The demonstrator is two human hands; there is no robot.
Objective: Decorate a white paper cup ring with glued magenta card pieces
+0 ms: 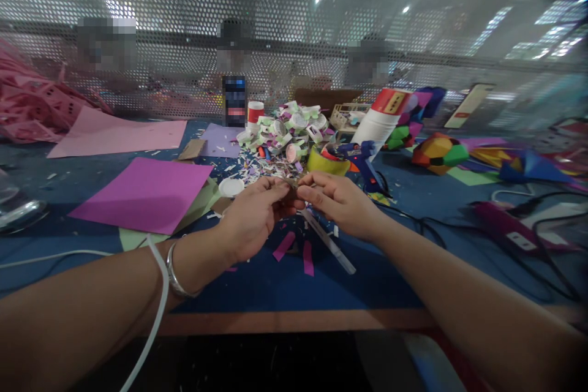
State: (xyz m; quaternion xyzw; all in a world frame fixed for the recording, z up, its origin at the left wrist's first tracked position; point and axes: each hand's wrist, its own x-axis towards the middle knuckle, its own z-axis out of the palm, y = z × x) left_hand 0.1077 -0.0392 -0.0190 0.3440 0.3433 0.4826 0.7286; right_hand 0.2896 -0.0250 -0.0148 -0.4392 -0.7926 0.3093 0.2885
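My left hand [255, 214] and my right hand [342, 202] meet over the middle of the table, fingertips pinched together. Between them is a small brown piece [293, 188], mostly hidden by the fingers; its kind is unclear. Below the hands lie a slim whitish, pen-like tool [333, 248] and two magenta paper strips [308, 258]. Just beyond, a blue glue gun [365, 162] stands by a yellow-green ring [328, 163]. A heap of small white and pale green paper pieces [294, 128] rises behind, with shreds around it. A white round lid [231, 187] lies near my left hand.
Magenta sheets [151, 193] and a pink sheet [119, 133] spread on the left. Stacked paper cups [381, 119] lean at the back. Coloured paper shapes [440, 153], a purple power strip [505, 226] and black cables occupy the right. A white cable [158, 306] crosses my left forearm.
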